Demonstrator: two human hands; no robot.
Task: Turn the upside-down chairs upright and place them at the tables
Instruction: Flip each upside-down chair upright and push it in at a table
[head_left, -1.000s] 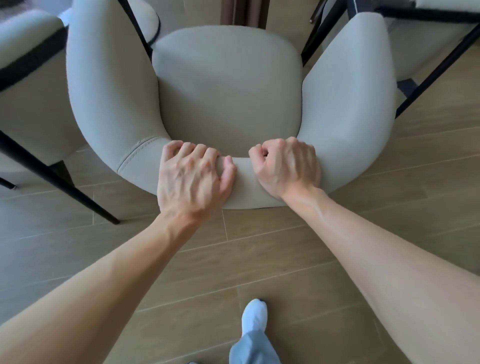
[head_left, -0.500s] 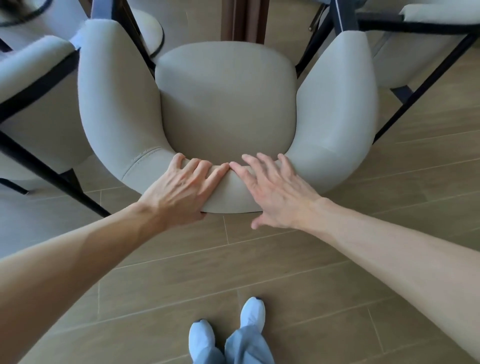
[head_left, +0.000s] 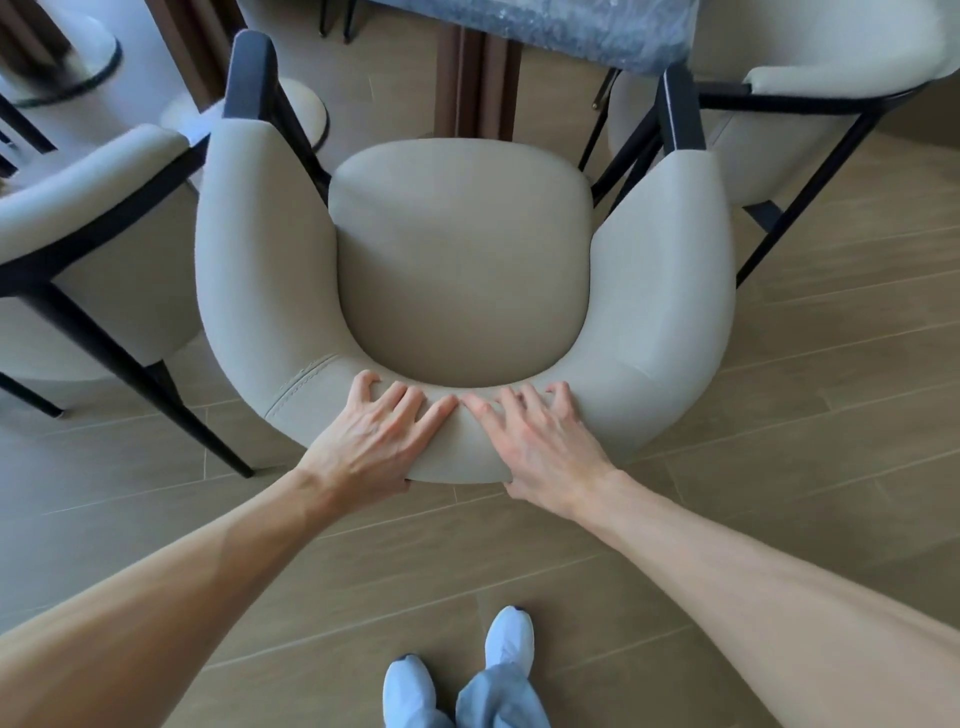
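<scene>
Chairs (head_left: 93, 218) (head_left: 810, 93) flank the upright chair (head_left: 457, 270) facing the table (head_left: 561, 26).

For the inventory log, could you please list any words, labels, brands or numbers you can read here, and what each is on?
None: no readable text shows on the chair, the neighbouring chairs, the table top, the floor or the shoes.

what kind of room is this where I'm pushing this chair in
Probably a dining area, in a home or a restaurant. Both hands rest on an upholstered armchair facing a stone-look table, with matching chairs on either side and a wood-plank floor.
</scene>
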